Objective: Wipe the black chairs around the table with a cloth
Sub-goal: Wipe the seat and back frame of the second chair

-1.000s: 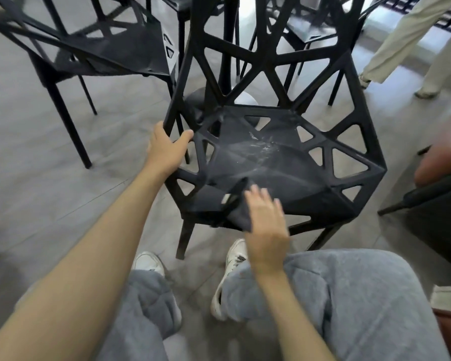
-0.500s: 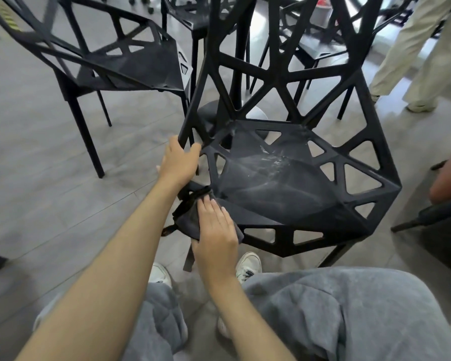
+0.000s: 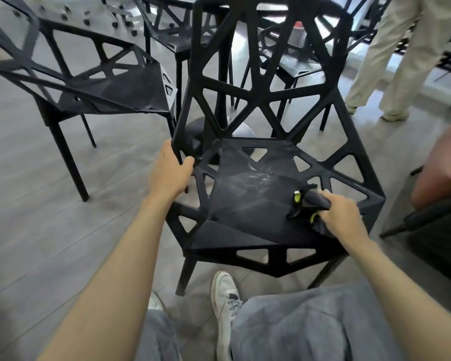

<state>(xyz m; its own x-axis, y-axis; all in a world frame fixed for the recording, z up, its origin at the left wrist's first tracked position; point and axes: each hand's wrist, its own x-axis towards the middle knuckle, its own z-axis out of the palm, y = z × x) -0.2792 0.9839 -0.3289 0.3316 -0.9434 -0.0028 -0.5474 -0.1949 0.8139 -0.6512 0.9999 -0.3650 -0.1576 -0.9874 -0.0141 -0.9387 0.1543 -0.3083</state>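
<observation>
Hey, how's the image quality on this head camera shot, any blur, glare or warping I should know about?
Head view: the near chair, left hand and right hand gripping the cloth are sharp; the top left chair is smeared; daylight washes out the floor behind; wide-angle bending at the edges.

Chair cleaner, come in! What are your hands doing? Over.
Left hand grips black lattice chair frame. Right hand holds dark cloth on seat's right side. Whitish smear mid-seat. Nothing blocking.
</observation>
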